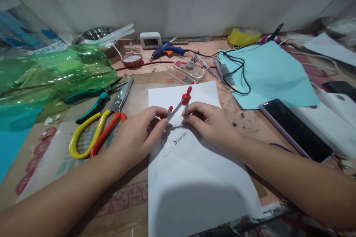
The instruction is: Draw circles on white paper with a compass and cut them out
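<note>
A red and grey drawing compass (181,106) stands spread on a white sheet of paper (194,177). My left hand (136,135) pinches its left leg near the tip. The right leg is pinched by my right hand (210,122) close to the paper. Beneath both hands a clear plastic ruler (176,141) lies flat on the sheet, its ends partly hidden by my fingers.
Yellow and orange tin snips (97,133) and teal pliers (93,104) lie left of the sheet, beside a green plastic bottle piece (52,74). A phone (296,129) and light blue paper (269,74) with a black cable lie right. A blue glue gun (167,50) and yellow tape (243,37) sit at the back.
</note>
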Demonstrator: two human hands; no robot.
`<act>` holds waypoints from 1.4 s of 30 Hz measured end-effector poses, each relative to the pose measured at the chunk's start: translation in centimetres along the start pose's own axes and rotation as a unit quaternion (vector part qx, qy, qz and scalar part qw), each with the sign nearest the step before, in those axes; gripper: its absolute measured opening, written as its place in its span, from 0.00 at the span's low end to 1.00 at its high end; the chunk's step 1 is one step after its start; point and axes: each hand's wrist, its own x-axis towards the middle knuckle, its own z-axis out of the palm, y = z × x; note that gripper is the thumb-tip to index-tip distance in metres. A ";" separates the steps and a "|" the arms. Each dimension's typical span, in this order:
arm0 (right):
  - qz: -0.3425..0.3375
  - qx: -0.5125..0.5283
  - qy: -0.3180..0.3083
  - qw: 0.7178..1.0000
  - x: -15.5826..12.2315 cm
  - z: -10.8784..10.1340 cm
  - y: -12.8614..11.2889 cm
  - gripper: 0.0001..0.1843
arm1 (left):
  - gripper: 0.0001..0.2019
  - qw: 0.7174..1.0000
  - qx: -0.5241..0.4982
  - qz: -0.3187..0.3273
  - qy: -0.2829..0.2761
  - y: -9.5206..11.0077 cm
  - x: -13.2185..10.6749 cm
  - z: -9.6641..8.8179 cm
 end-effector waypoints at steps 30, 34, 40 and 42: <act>-0.019 -0.046 0.002 0.999 0.1 -0.2 -0.5 0.05 | 0.12 1.000 -0.023 -0.009 -0.004 0.0 -0.2 0.0; -0.018 -0.051 0.001 0.999 0.1 -0.2 -0.4 0.06 | 0.12 1.000 -0.023 -0.011 -0.003 0.0 -0.2 0.0; -0.023 -0.050 0.003 0.999 0.1 -0.2 -0.4 0.05 | 0.12 1.000 -0.019 -0.006 -0.003 0.2 0.0 0.0; -0.015 -0.048 0.002 0.999 0.1 -0.2 -0.4 0.05 | 0.12 1.000 -0.016 -0.007 -0.002 0.2 0.0 -0.1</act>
